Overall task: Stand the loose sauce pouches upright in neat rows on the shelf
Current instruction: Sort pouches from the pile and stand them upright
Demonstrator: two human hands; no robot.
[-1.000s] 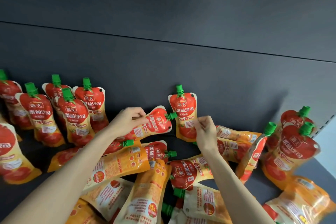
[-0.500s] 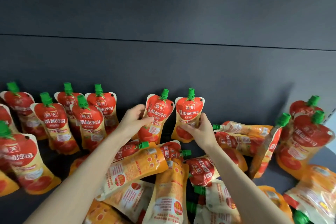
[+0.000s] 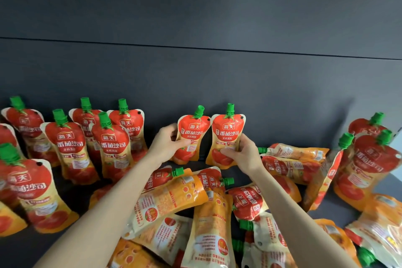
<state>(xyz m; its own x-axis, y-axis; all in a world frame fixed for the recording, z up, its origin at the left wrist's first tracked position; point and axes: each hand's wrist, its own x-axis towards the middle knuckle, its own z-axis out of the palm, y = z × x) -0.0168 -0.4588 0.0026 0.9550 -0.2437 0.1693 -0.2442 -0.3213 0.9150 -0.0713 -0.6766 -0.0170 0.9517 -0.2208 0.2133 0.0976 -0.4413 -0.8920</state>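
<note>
Head view looks down on a dark shelf [image 3: 19,252] where both hands work side by side against the back panel [image 3: 217,82]. The left hand [image 3: 167,146] holds the left pouch [image 3: 191,135] with fingers curled round its left edge and the thumb pressed on the front; the pouch tilts slightly, its green cap leaning right. The right hand [image 3: 241,154] grips the lower body of the right pouch [image 3: 227,137], thumb across the printed face and fingers behind, and this one stands almost straight. The two pouches are just beside each other; whether their bases sit fully on the shelf cannot be told. To do this step well, I judge that each base gusset should be spread flat before letting go, the left pouch brought plumb so its cap matches its neighbour, and both labels faced forward in line with the standing rows [image 3: 113,143] at the left. Releasing gently, one hand at a time, should stop these soft packs slumping forward onto the loose pile [image 3: 195,213] lying flat just in front, which waits to be stood up next.
</note>
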